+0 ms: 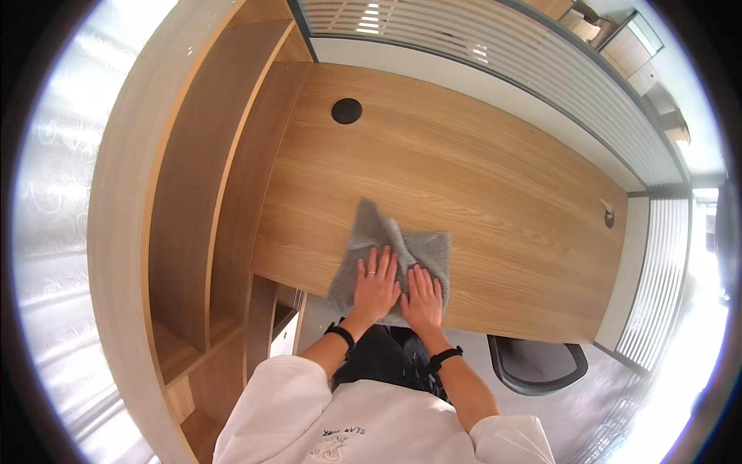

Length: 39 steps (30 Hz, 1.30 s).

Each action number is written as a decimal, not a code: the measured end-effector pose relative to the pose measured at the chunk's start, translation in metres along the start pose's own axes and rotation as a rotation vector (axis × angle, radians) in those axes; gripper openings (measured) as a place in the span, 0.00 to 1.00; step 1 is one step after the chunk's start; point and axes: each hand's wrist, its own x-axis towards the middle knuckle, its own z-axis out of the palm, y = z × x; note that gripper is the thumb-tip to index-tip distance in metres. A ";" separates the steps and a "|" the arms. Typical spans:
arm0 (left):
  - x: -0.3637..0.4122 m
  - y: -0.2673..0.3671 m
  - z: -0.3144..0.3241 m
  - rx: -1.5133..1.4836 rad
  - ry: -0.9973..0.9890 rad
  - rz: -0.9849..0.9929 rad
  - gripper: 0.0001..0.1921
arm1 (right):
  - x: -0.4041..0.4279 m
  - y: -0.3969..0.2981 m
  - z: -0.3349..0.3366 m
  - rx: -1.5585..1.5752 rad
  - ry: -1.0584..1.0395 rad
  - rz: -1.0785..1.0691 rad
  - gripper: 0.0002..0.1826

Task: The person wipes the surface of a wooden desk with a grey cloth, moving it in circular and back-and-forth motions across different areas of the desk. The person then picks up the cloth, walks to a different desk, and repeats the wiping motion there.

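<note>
A grey cloth [426, 246] lies spread at the near edge of a wood-grain desk [452, 162], with a raised fold running through its middle. My left hand [377, 284] rests flat on the cloth's left part, fingers pointing away from me, a ring on one finger. On the right part, my right hand [423, 296] is also laid flat, fingers slightly spread. The two hands nearly meet at the thumbs. Neither one grasps the fabric. Part of the cloth hangs over the desk's front edge, and the hands cover some of it.
Along the left stands an open wooden shelf unit [223, 191]. A black round cable grommet [346, 111] sits at the far left, another grommet [609, 218] at the right. A slatted partition [493, 58] borders the back. A black chair [539, 365] stands at the right front.
</note>
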 end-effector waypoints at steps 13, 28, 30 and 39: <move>0.119 -0.038 -0.031 -0.070 0.059 0.277 0.28 | 0.105 0.015 -0.027 -0.062 0.079 0.084 0.33; 0.368 -0.099 -0.062 -0.028 0.316 0.029 0.29 | 0.409 0.076 -0.091 -0.205 0.043 -0.236 0.30; 0.390 -0.097 -0.083 0.040 0.294 -0.082 0.26 | 0.448 0.089 -0.114 -0.155 -0.163 -0.434 0.32; 0.399 -0.111 -0.056 0.083 0.335 -0.017 0.25 | 0.429 0.082 -0.081 -0.095 0.075 -0.302 0.29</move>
